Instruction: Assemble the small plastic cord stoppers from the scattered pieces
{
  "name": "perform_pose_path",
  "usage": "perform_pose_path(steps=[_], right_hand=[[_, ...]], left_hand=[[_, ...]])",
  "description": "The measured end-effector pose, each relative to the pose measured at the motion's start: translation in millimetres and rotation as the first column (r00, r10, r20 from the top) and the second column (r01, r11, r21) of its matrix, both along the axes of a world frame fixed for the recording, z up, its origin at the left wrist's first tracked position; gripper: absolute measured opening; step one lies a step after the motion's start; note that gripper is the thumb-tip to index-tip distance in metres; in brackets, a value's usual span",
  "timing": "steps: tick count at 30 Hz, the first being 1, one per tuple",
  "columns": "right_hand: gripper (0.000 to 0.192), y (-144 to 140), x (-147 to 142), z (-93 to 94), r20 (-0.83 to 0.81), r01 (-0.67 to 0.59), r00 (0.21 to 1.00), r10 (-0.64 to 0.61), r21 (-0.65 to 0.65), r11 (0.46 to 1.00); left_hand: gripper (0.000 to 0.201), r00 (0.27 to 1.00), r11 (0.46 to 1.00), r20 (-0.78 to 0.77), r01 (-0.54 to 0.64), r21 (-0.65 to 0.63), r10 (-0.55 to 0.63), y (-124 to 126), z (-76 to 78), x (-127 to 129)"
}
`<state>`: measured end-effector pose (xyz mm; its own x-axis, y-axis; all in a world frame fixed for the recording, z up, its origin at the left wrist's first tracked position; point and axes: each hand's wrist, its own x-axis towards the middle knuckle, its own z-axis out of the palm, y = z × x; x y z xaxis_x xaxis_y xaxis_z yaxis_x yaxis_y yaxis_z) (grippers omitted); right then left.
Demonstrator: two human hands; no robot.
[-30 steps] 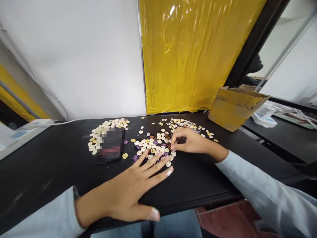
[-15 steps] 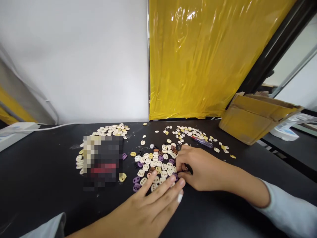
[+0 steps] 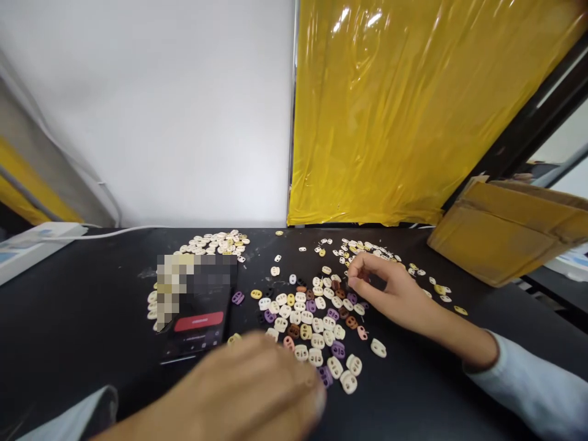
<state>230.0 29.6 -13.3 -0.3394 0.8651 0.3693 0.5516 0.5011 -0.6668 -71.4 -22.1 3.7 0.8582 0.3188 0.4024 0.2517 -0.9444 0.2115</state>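
Observation:
Several small two-holed plastic pieces [image 3: 316, 318] in cream, purple, brown and yellow lie scattered on the black table [image 3: 82, 318]. My right hand [image 3: 390, 291] hovers just over their far right side. Its thumb and forefinger are pinched together on what looks like a small dark piece, mostly hidden. My left hand [image 3: 257, 389] is blurred, low in the foreground, at the near edge of the scatter and covering part of it. Whether its fingers are curled or flat is unclear. A second heap of cream pieces [image 3: 214, 242] lies further back on the left.
A phone [image 3: 197, 318] with a lit screen lies left of the scatter. A cardboard box [image 3: 505, 233] stands at the right back. Yellow plastic sheeting [image 3: 413, 122] and a white wall [image 3: 160, 110] close the back. A white unit [image 3: 32, 245] and cable [image 3: 114, 231] sit at far left.
My right hand has lifted off the pieces and moved back and right with its fingertips pinched. My left hand has pulled toward me and lost focus. The view has shifted left and nearer.

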Motion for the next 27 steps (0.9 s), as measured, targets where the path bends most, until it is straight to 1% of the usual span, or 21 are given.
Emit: perform_pose_path(steps=[1,2,3,4,5,6,8,10,13,15,18,23,27], right_hand=[[0.01,-1,-2,-2.3,0.001,-0.002,1.0,0.002,0.027,1.0],[0.009,-3,-4,-3.5,0.004,-0.01,1.0,0.01,0.051,0.999],[0.009,-5,-6,-3.9,0.005,-0.019,1.0,0.019,0.074,0.997],[0.009,-8,-9,-3.6,0.004,-0.031,1.0,0.03,0.094,0.995],[0.009,-12,-11,-3.2,0.002,-0.041,0.999,0.041,0.106,0.993],[0.009,-15,-13,-2.7,-0.002,-0.049,0.999,0.05,0.108,0.993],[0.008,-21,-15,-2.2,-0.02,-0.051,0.998,0.053,0.077,0.996],[0.007,-25,-16,-2.4,-0.037,-0.053,0.998,0.055,0.035,0.998],[0.006,-29,-16,-2.5,-0.038,-0.087,0.995,0.089,0.05,0.995],[0.007,-30,-16,-2.1,-0.028,-0.121,0.992,0.124,0.086,0.989],[0.008,-30,-18,-1.5,-0.025,-0.149,0.988,0.152,0.111,0.983],[0.01,-32,-21,-1.5,-0.027,-0.162,0.986,0.166,0.11,0.981],[0.012,-36,-23,-0.1,-0.027,-0.162,0.986,0.165,0.102,0.982]], left_hand=[[0.046,0.989,0.989,0.04,-0.143,0.022,0.142,9,1.4,-5],[0.038,0.954,0.955,0.068,-0.296,0.031,0.293,19,2.7,-9],[0.029,0.913,0.915,0.088,-0.401,0.033,0.397,27,4.0,-12],[0.024,0.88,0.882,0.074,-0.471,0.014,0.469,35,5.3,-14],[0.023,0.851,0.851,0.016,-0.525,-0.019,0.525,39,6.6,-15],[0.021,0.838,0.838,-0.049,-0.545,-0.033,0.543,42,7.8,-16],[0.017,0.814,0.818,-0.135,-0.574,-0.042,0.565,39,9.4,-15],[0.012,0.803,0.812,-0.194,-0.582,-0.045,0.564,33,9.6,-12],[0.012,0.794,0.807,-0.25,-0.586,-0.071,0.554,28,8.0,-11],[0.013,0.8,0.81,-0.255,-0.579,-0.093,0.542,28,6.6,-10],[0.01,0.813,0.818,-0.251,-0.564,-0.112,0.526,30,5.9,-9],[0.008,0.841,0.843,-0.23,-0.524,-0.121,0.49,26,4.4,-5],[0.007,0.869,0.871,-0.191,-0.48,-0.102,0.457,26,0.3,-6]])
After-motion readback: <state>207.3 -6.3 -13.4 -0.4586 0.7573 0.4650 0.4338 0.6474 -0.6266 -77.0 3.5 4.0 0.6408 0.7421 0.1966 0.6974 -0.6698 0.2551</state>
